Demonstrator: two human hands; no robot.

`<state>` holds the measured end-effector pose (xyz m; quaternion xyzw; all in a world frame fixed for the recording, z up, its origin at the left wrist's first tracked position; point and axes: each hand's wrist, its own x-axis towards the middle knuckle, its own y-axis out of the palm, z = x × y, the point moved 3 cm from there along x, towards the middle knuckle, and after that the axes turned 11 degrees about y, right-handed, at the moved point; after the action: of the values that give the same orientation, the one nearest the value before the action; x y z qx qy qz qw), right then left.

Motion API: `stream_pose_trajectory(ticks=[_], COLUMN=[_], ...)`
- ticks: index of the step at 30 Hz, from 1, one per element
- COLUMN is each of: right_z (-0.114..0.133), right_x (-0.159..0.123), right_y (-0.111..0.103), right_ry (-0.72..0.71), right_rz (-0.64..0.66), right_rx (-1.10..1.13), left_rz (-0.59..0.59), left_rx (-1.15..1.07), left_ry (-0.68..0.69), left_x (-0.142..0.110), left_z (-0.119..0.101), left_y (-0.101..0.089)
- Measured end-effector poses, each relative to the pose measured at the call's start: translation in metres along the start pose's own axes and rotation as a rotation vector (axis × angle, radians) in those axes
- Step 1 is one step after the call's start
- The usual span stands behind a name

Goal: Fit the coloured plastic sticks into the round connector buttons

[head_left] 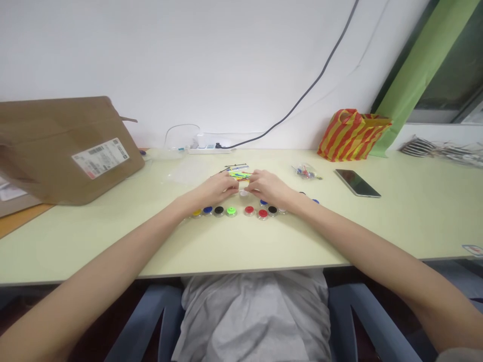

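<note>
My left hand [221,188] and my right hand [267,188] meet close together over the middle of the table, fingers curled in pinches. Between the fingertips is a small white round piece [243,193]; my right fingers touch it. What my left fingers grip is too small to make out. Just behind the hands lies a pile of thin coloured plastic sticks [239,175]. In front of them, small round pieces with clear bases form a loose row, among them a green one [231,211], a black one [219,211] and a red one [249,210]. My forearms partly cover others.
A cardboard box [68,151] stands at the left. Toward the right are a clear bag of small parts [306,172], a phone [356,182] and a red-and-yellow striped bag [352,136]. A power strip [209,149] with a dark cable [302,98] lies along the wall.
</note>
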<state>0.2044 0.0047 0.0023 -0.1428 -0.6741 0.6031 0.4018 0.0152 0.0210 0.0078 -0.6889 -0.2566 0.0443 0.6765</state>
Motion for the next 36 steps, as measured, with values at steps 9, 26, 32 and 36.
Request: stream_pose_trajectory(ticks=[9, 26, 32, 36], right_z=[-0.002, -0.010, -0.013, -0.008], right_x=[0.000, -0.002, -0.003, -0.002], right_y=[-0.001, -0.001, 0.000, -0.003], right_ry=[-0.001, -0.017, -0.037, -0.003], right_rz=[0.023, 0.015, 0.010, 0.070], right_rx=[-0.009, -0.080, -0.098, -0.105], left_rz=[-0.023, -0.012, 0.003, 0.034], left_rx=[-0.044, 0.119, 0.123, 0.142], left_ry=[0.012, 0.081, 0.110, 0.093], left_x=[-0.001, 0.004, 0.005, 0.005], left_z=[0.003, -0.001, -0.001, 0.000], left_y=[0.002, 0.002, 0.002, 0.004])
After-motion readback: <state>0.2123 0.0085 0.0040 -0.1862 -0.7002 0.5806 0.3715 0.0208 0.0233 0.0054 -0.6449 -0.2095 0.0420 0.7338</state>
